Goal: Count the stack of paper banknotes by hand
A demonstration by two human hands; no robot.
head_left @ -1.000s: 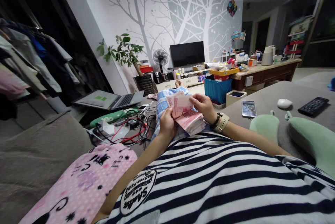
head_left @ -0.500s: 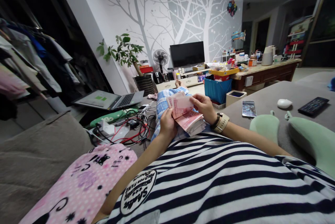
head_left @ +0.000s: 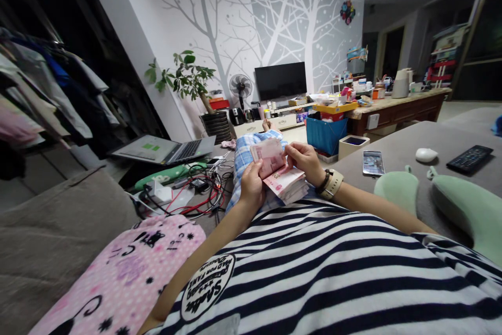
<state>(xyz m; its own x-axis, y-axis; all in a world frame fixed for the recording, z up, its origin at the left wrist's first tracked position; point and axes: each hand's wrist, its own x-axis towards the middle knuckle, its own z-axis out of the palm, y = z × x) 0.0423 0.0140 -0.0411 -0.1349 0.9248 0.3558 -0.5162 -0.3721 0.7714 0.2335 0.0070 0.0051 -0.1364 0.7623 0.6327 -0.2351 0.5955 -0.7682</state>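
A thick wad of pink banknotes [head_left: 288, 184] is held over my lap, folded open, with some notes standing up at its far side. My left hand [head_left: 252, 183] is closed around the wad's left edge, thumb on top. At the upper right, my right hand [head_left: 304, 160] pinches the edge of a note between thumb and fingers; its fingertips are partly hidden behind the note. A beige watch [head_left: 334, 183] and a dark bracelet sit on my right wrist. Blue checked cloth [head_left: 245, 146] covers my legs under the money.
Left of my legs lie tangled cables [head_left: 212, 183] and an open laptop [head_left: 164, 149]. On the sofa to the right are a phone [head_left: 373, 162], a white mouse [head_left: 426, 154], a black remote [head_left: 469, 159] and a green neck pillow [head_left: 463, 209]. A pink dotted cushion [head_left: 129, 272] lies at left.
The note my right hand pinches has shifted, and a differently printed face now shows on the lower part of the wad. Both hands stay in nearly the same place.
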